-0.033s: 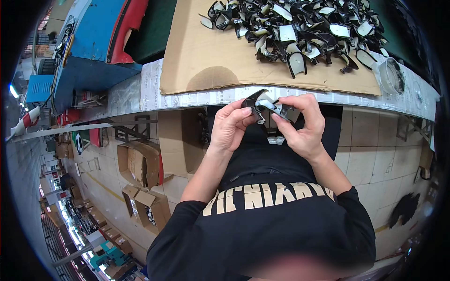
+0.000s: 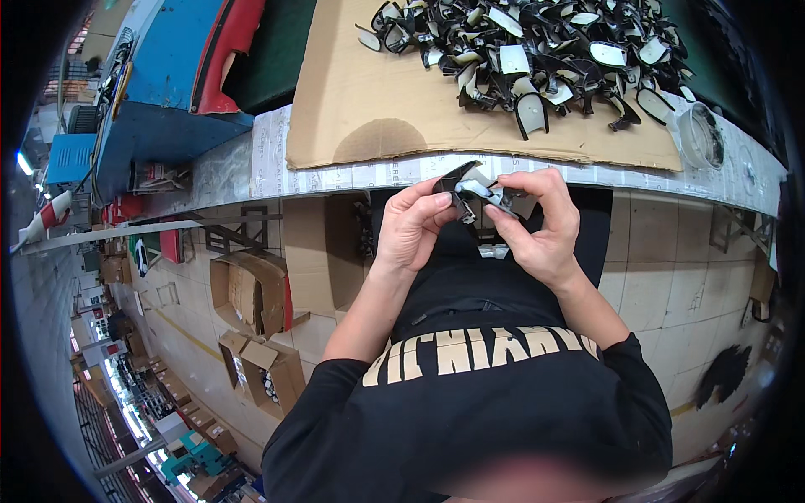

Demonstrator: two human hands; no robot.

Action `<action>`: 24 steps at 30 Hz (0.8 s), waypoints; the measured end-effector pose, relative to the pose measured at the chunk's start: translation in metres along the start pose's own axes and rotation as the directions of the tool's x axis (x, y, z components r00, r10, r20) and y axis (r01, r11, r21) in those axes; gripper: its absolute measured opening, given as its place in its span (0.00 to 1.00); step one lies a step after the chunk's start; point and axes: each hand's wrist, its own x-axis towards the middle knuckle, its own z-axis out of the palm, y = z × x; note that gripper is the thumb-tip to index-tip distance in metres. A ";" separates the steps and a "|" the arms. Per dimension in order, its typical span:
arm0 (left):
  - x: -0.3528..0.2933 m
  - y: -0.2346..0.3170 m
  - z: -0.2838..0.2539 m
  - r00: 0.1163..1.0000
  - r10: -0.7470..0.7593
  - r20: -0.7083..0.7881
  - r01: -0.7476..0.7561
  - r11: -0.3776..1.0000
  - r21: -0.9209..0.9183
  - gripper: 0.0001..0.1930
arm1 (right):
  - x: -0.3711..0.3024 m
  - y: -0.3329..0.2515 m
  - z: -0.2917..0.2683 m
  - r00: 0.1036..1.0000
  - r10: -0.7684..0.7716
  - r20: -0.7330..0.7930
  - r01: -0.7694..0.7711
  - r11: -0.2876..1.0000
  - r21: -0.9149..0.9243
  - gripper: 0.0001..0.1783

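Note:
Just off the near edge of the table, my left hand (image 2: 412,225) pinches a black curved piece (image 2: 451,181) between thumb and fingers. A pale bluish-white part (image 2: 480,189) lies against its inner side, with a small shiny bit underneath. My right hand (image 2: 542,223) is closed, thumb and forefinger gripping the right end of this pale part. Whether the two parts are joined cannot be made out. On the far side of the table is a pile of similar black curved pieces with pale inner faces (image 2: 532,109).
Beneath the pile lies a cardboard sheet (image 2: 335,126) on the table (image 2: 270,159). A clear round tub (image 2: 701,137) stands at the right. The blue machine (image 2: 172,138) is at the left. Open cardboard boxes (image 2: 249,295) sit on the floor to the left.
The black piece and the pale part have tilted very slightly between my fingers. Both hands stay in almost the same place.

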 end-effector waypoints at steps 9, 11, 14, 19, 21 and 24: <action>0.005 0.006 -0.002 0.999 0.019 -0.038 -0.019 1.000 -0.011 0.15 | -0.007 -0.010 -0.015 0.960 0.222 0.171 -0.268 0.907 0.324 0.21; 0.004 0.004 0.004 0.991 0.063 -0.119 -0.057 0.997 0.052 0.19 | -0.006 -0.013 -0.016 0.960 0.257 0.111 -0.278 0.921 0.273 0.21; -0.001 0.003 0.004 0.998 0.052 -0.046 -0.049 0.996 0.068 0.17 | 0.002 -0.006 -0.010 0.982 0.184 0.044 -0.189 0.962 0.194 0.20; -0.010 0.002 0.013 0.993 0.119 -0.009 -0.116 0.978 0.173 0.14 | 0.008 -0.004 -0.008 1.000 -0.029 0.004 0.029 0.997 -0.073 0.20; -0.012 0.000 0.009 0.992 0.121 -0.027 -0.114 0.977 0.181 0.14 | 0.012 -0.005 -0.008 0.999 -0.051 -0.014 0.050 0.995 -0.090 0.20; -0.014 -0.001 0.008 0.987 0.160 -0.033 -0.147 0.959 0.240 0.14 | 0.016 0.000 -0.009 0.996 -0.039 -0.082 0.027 0.989 -0.143 0.20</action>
